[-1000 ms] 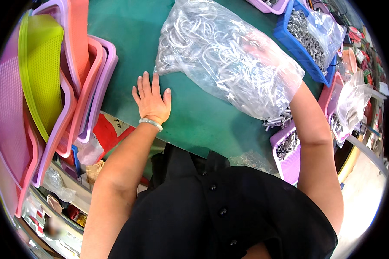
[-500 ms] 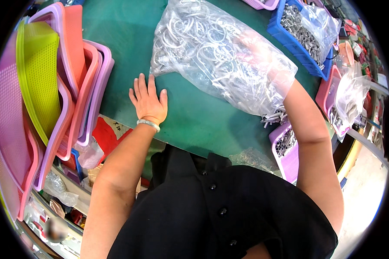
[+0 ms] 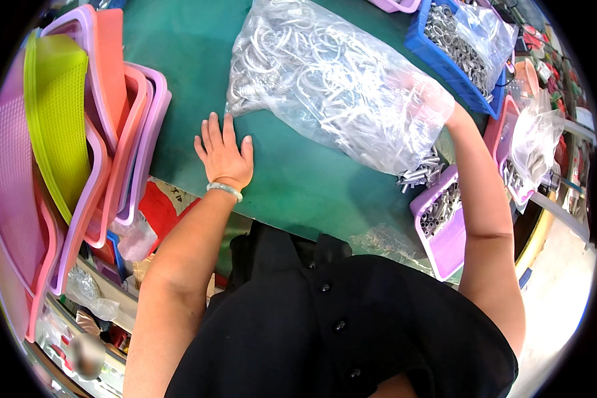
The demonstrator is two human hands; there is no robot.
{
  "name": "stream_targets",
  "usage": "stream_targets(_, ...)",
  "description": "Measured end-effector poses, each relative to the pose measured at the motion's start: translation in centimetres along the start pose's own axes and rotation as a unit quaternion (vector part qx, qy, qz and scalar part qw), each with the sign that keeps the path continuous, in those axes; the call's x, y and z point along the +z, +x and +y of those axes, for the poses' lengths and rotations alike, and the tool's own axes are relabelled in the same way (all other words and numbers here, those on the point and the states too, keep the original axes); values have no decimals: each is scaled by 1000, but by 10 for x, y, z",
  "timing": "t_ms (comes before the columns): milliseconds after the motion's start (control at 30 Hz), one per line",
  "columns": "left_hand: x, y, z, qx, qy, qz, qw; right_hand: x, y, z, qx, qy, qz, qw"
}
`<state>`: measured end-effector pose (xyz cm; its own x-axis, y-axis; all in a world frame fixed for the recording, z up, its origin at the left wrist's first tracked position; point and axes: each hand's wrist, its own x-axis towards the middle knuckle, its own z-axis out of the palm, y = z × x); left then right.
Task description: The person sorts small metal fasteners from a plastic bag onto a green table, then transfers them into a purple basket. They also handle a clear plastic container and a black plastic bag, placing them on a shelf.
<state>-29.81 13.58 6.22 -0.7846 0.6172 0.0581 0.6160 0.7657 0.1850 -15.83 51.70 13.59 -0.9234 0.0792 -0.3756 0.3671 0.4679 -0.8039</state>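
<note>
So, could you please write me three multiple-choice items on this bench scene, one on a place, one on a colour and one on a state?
1. Where does the left hand lie?
A. flat on the green mat, beside the clear bag of metal rings
B. inside the blue bin
C. on the stacked trays

2. What colour is the bin of metal parts at the top right?
A. yellow
B. blue
C. black

3. How is the right hand?
A. resting open on the mat
B. pushed inside the clear bag
C. holding a tray

Key: 1 A, the palm lies flat with its fingertips at the bag's edge; 2 B, its walls are blue; 3 B, the hand shows only dimly through the plastic.
</note>
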Motion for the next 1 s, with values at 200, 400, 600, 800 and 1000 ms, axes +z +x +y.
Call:
stream_targets(200, -2, 0, 2, 8, -1, 2, 1000, 44, 59, 11, -220, -353, 209, 885)
stream_targets(400, -2, -2, -1, 2, -3, 0, 1000, 30, 65, 2, -90, -368, 104, 920)
stream_targets(600, -4, 0, 2, 2, -3, -5, 1000, 24, 42, 29, -183, -355, 192, 896)
stream_targets(800, -2, -2, 0, -3, -7, 2, 1000, 5, 20, -2, -38, -454, 23, 890)
stream_targets(1000, -2, -1, 2, 2, -2, -2, 1000, 30, 33, -5, -128, -380, 181, 898)
